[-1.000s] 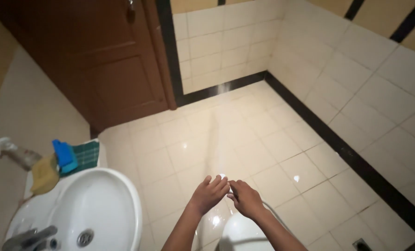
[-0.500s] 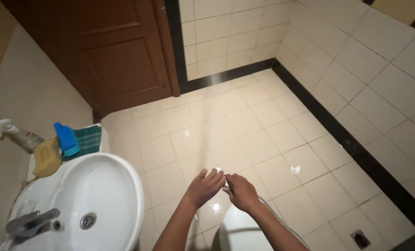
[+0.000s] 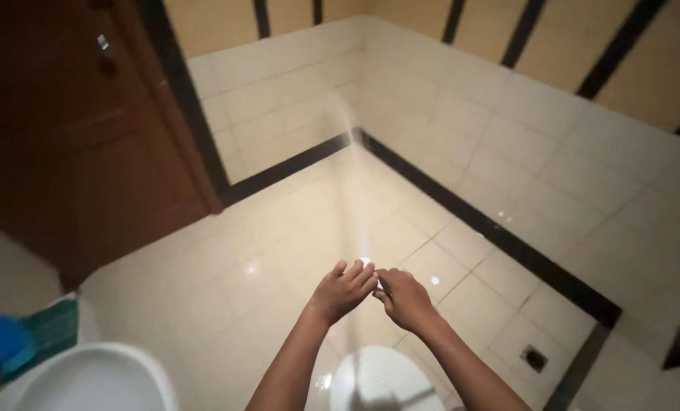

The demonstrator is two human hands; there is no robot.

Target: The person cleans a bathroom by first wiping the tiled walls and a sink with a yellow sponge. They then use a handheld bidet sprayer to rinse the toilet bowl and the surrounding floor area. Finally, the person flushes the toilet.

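1. Something small and white (image 3: 381,290) is sitting between the fingertips – too small to identify.
2. Both hands are meeting over it: left hand (image 3: 343,290) loosely curled, right hand (image 3: 403,298) pinching it.
3. Below them, a white toilet (image 3: 378,379) is showing – progress cannot be judged.

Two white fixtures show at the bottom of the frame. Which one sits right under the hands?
The round white one at bottom centre, between the two forearms below the left hand and right hand. The sink lies off in the left corner.
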